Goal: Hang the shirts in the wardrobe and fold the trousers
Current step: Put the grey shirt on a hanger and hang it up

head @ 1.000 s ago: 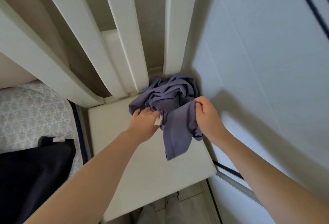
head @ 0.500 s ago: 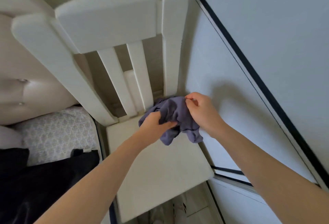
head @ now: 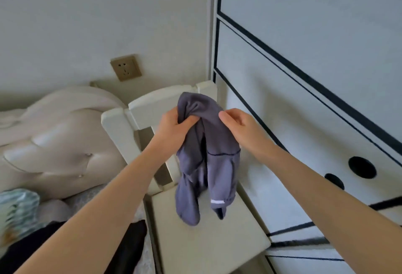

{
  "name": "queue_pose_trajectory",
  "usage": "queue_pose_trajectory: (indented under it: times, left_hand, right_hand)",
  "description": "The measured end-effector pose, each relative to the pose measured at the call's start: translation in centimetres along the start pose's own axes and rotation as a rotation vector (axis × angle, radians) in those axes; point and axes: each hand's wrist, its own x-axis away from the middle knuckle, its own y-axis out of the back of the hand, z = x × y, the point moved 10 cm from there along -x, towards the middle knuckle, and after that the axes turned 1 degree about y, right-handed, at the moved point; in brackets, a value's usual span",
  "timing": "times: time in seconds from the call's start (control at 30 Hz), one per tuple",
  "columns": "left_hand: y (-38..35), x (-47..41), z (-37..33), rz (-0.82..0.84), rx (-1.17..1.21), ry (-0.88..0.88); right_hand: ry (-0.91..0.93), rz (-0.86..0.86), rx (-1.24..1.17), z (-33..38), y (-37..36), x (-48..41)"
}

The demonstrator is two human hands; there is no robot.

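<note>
A grey-purple garment (head: 219,160) hangs bunched in the air above the seat of a cream chair (head: 208,245). My left hand (head: 174,128) grips its upper edge on the left. My right hand (head: 239,128) pinches the same edge on the right, thumb on the cloth. The fabric droops in two lobes toward the seat. A dark seam runs across it, and a small white tag shows near the bottom. Whether it is a shirt or trousers cannot be told.
A white wardrobe door (head: 315,91) with black lines and round holes fills the right side. The cream padded headboard (head: 56,138) and bed lie on the left. Dark clothing (head: 128,241) and patterned fabric (head: 17,208) rest on the bed. A wall socket (head: 125,67) sits above the chair.
Both hands lifted the garment off the chair seat and raised it, so that it now hangs down freely. My view has tilted up from the seat to the wall and wardrobe.
</note>
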Motion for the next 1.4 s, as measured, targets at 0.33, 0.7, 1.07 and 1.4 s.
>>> queue_pose_trajectory:
  times: [0.33,0.7,1.07,1.4]
  left_hand:
    - [5.0,1.3,-11.4,-0.179,0.101,-0.106]
    - [8.3,0.9,-15.0,-0.28,0.048,-0.097]
    - [-1.4,2.5,-12.3,0.214,-0.577,-0.105]
    - [-11.1,11.5,-5.0,0.986,-0.625,-0.06]
  right_hand:
    - [-0.118,0.261,0.191,0.6,-2.7,6.7]
    - [-0.035,-0.138,0.142,7.3,5.9,8.6]
    - [0.108,-0.315,-0.177,14.9,10.7,12.2]
    - [0.191,-0.43,-0.279,14.7,13.2,14.5]
